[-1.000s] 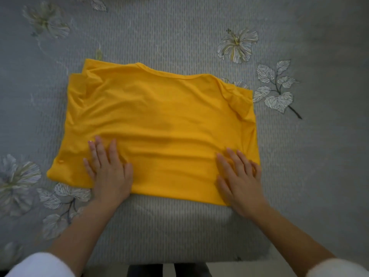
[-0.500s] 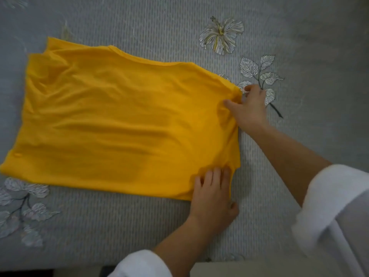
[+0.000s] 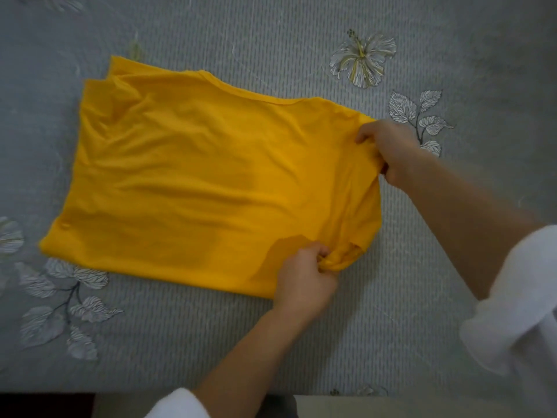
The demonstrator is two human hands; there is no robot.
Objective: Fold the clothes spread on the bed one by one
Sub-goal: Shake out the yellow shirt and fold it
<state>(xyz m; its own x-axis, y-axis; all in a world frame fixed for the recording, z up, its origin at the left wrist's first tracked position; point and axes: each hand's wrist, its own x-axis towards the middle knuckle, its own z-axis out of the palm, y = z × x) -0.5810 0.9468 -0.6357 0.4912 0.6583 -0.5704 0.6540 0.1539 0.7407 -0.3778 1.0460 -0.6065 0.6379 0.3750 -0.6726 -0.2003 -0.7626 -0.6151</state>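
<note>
A yellow T-shirt [image 3: 205,188] lies partly folded on the grey bed [image 3: 391,342], its neckline along the far edge. My left hand [image 3: 304,279] grips the bunched fabric at the shirt's near right corner. My right hand [image 3: 388,149] holds the far right corner, fingers curled round the edge. The right side of the shirt is raised slightly off the cover between both hands.
The grey bedcover has printed flowers [image 3: 363,60] and leaves [image 3: 422,119] beyond the shirt's right end and more leaves [image 3: 63,297] at the near left. The bed's front edge [image 3: 301,393] runs along the bottom.
Both hands left the shirt's near edge, where they lay flat, and went to its right side. They now grip the two right corners, and the left hand has closed on the cloth.
</note>
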